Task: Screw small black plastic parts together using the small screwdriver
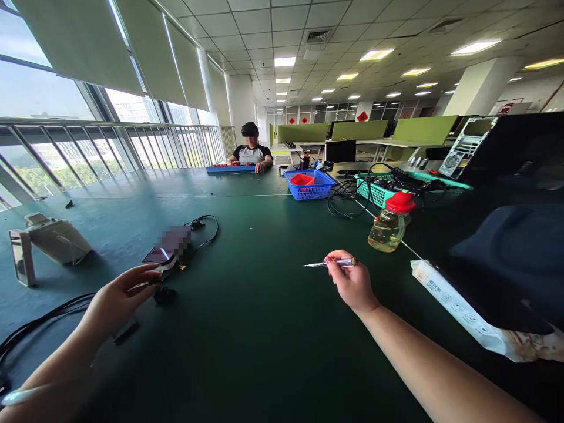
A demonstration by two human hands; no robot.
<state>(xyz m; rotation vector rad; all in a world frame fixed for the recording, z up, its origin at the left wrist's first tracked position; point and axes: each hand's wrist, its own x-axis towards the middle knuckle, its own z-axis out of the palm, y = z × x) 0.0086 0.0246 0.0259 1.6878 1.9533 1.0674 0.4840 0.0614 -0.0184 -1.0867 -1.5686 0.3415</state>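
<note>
Screwdriver in the right hand, left hand at the device

Through the head camera I see my right hand [352, 285] pinching a slim screwdriver [346, 262], its pale shaft pointing left, above the near middle of the dark green table [255, 341]. My left hand [118, 298] has its fingertips at the near edge of a dark flat device [173, 242] on the left; I cannot tell whether they grip it or only touch it. Pixelation covers much of its top, so any writing there is hidden from me. A black plug [164, 295] lies just beside those fingers.

On the near right, a white packet [458, 308] carries a row of printed characters and round symbols, too small for me to read. Beyond it stands a red-lidded bottle [388, 229]. Far off, a red diamond sign [362, 116] hangs on a pillar, its mark illegible from here.
</note>
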